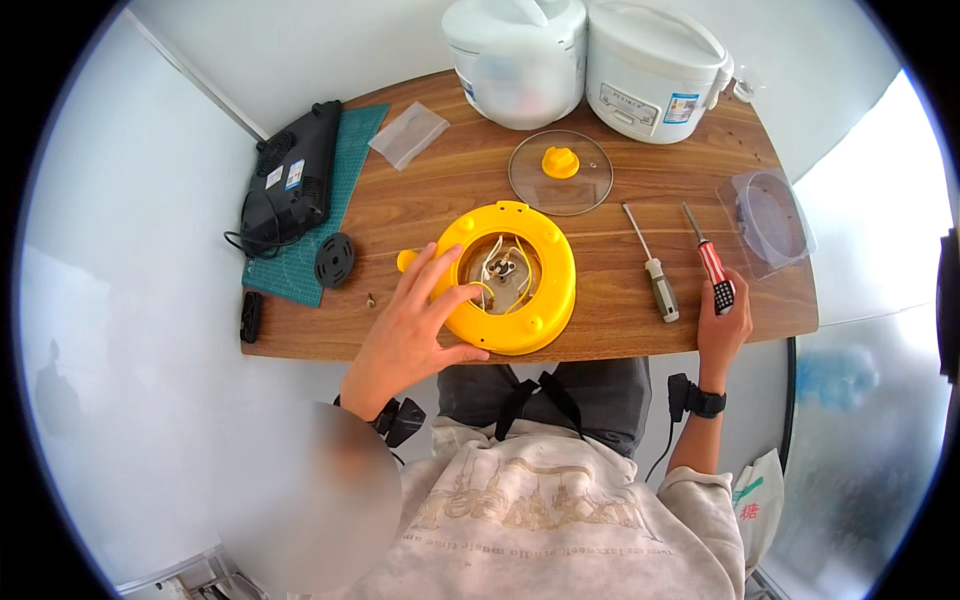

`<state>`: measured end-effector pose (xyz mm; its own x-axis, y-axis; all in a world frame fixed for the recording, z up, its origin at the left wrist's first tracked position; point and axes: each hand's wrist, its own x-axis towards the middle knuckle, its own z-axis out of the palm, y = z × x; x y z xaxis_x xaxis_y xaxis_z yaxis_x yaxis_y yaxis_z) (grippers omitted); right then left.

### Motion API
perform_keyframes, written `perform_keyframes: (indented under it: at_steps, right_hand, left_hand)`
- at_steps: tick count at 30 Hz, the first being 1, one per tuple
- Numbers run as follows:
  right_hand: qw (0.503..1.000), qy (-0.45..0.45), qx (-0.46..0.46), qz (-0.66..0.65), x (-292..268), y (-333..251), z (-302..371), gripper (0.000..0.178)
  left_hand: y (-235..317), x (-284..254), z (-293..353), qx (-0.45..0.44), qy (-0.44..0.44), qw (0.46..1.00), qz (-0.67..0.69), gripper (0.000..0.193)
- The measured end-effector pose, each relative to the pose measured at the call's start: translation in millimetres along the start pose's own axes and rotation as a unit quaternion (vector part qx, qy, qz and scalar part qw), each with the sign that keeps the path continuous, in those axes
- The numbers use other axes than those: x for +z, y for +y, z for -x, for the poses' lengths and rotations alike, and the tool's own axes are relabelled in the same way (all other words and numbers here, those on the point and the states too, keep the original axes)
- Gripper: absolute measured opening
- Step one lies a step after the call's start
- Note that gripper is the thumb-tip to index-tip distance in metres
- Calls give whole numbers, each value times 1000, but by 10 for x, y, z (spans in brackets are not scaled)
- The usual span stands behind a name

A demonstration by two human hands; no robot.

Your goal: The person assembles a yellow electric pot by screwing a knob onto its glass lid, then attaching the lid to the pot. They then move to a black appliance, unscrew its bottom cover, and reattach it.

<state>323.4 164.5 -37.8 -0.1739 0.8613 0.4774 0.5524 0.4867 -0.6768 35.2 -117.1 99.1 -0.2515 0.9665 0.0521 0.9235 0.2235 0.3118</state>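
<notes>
A yellow round electric cooking pot point(555, 290) lies upside down near the table's front edge. Through its open base show white and yellow wires and a metal bottom. My left hand point(405, 318) rests over its left side with fingers spread, the thumb by the near edge. At the right, my right hand point(728, 320) is closed round the black end of a screwdriver point(711, 262) with a red-and-white handle, its shaft pointing away from me. Left of it lies another screwdriver point(660, 288) with a grey handle. A black round cover point(335, 261) and a small screw point(371, 300) lie left of the pot.
Behind the pot lies a glass lid point(532, 185) with a yellow knob. Two white rice cookers point(650, 95) stand at the back. A clear plastic container point(775, 220) is at the right. At left, a black appliance point(300, 175) sits on a green mat point(355, 150), near a clear bag point(409, 134).
</notes>
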Motion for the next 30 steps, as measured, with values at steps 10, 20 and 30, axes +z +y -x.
perform_keyframes:
  at_steps: [10, 20, 30]
  right_hand:
    - [1000, 7, -13, 18, 17, 60, 19, 32]
    - [999, 4, -24, 21, 16, 1, 17, 31]
    - [998, 17, -46, 24, 54, 112, 18, 30]
  left_hand:
    - [-639, -147, 207, -127, 161, 971, 124, 53]
    - [-2194, 35, 391, -376, 103, 919, -65, 84]
    - [-2295, 239, 277, -396, 50, 905, -147, 111]
